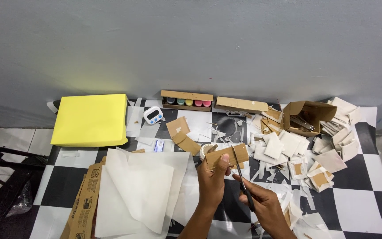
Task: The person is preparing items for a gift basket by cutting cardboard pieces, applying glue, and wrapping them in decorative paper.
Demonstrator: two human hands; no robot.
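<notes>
My left hand (212,179) pinches a small strip of brown cardboard (226,155) above the table. My right hand (261,203) grips black-handled scissors (242,181), whose blades point up and meet the lower edge of the strip. Behind the strip sits a small white roll of tape (205,149). Both hands are over the black-and-white checkered table cover (363,190).
Large white paper sheets (140,190) lie on flattened cardboard at the left front. A yellow block (90,119) sits at the back left, with a small white timer (153,115) and a box of coloured paint pots (187,101) beyond. Cut white and brown pieces (306,155) and an open carton (308,116) crowd the right.
</notes>
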